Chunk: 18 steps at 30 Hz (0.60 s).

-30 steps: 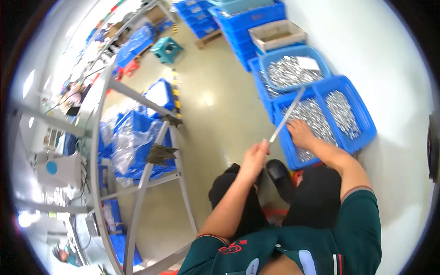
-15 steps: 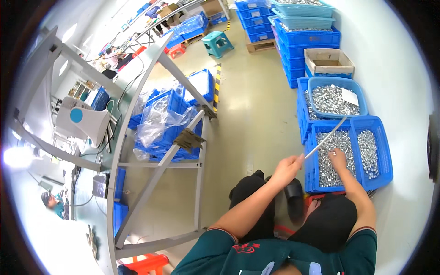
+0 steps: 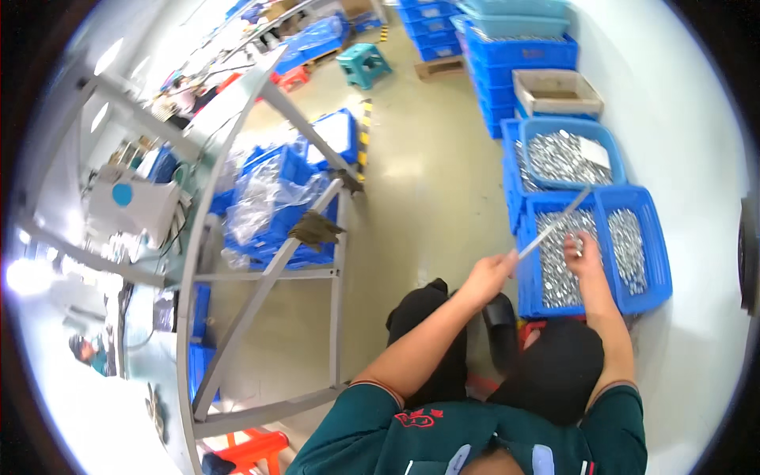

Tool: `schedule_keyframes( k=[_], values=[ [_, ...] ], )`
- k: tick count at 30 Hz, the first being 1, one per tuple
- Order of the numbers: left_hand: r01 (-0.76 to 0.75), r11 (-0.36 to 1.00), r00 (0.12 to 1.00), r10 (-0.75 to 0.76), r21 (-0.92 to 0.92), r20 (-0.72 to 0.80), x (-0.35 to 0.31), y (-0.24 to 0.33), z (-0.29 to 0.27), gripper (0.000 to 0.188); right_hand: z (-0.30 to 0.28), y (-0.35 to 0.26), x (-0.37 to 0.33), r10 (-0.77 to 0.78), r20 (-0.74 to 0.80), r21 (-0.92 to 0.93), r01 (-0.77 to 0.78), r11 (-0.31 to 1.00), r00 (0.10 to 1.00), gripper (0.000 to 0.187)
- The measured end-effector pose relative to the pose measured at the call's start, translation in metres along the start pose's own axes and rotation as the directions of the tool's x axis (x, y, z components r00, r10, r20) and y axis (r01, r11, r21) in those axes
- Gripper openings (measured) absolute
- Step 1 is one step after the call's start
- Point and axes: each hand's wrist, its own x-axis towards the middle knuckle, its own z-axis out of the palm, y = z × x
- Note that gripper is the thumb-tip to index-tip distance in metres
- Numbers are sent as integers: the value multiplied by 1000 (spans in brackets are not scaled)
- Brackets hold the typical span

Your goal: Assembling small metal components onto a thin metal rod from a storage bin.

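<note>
- Right hand [image 3: 584, 257]: fingers curled shut around a few shiny metal pieces [image 3: 579, 248] (how many, the blur does not tell), held above the near blue basket [image 3: 525, 277].
- Left hand [image 3: 488, 279]: closed on the near end of a thin pale rod [image 3: 552, 224], just outside that basket's left rim.
- The rod slants away and to the right across the near blue basket, its far end by the basket's far edge; whether it touches anything there, I cannot tell.
- Under the right hand, a loose bed of small metal parts [image 3: 556, 273] covers the inside of the near blue basket.
- Just to the right, a narrower blue basket [image 3: 663, 257] holds more of the same kind of silvery parts.
- Beyond these, a light-blue basket [image 3: 618, 158] also holds silvery parts, with a white slip [image 3: 595, 153] lying on them; it sits on a darker blue crate [image 3: 511, 178].
- Farther along the wall stand an open off-white box [image 3: 557, 104] and a tall stack of blue crates [image 3: 492, 99].
- Close to the person, a black shoe [image 3: 499, 332] rests on the floor between the knees.
- Off to the left rises a grey metal frame [image 3: 269, 289], with clear plastic bags [image 3: 261, 202] on blue crates behind it.
- In the distance, 1 teal stool [image 3: 364, 65] stands on the floor near yellow-and-black tape [image 3: 363, 146].
</note>
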Motion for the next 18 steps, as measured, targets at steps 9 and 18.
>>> schedule_keyframes(
  k=[9,18],
  values=[
    [18,999,1000,-18,-51,3,-5,7,-17,31,64,-3,-34,51,287,-108,-21,994,957,18],
    [16,1000,999,-16,-5,42,-14,7,-11,31,84,-17,-77,-33,336,-165,93,982,941,18]
  ],
)
